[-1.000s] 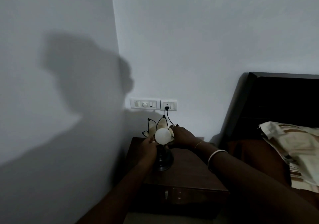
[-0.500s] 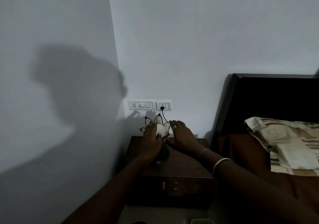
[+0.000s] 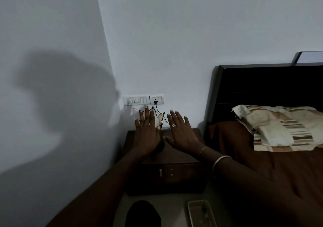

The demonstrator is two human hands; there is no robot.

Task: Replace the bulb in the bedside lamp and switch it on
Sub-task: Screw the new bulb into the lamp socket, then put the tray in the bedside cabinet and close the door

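A small flower-shaped lamp [image 3: 160, 118] with pale petals stands at the back of a dark wooden bedside table [image 3: 181, 156]. Its white bulb [image 3: 157, 121] is unlit and mostly hidden behind my left hand [image 3: 146, 134], which is spread flat with fingers apart in front of it. My right hand [image 3: 181, 132], wearing a ring, is also spread open just right of the lamp, holding nothing. The lamp's black cord runs up to a plug in the wall socket [image 3: 156, 100].
A white switch plate [image 3: 136, 100] sits left of the socket. A bed with a dark headboard [image 3: 262, 90], brown sheet and striped pillow [image 3: 279, 127] lies to the right. A pale tray [image 3: 201, 212] and a dark object [image 3: 142, 214] rest on the floor.
Both hands have let go of the lamp and bulb and opened flat with fingers spread. The view has shifted back and left, showing more of the bed and floor.
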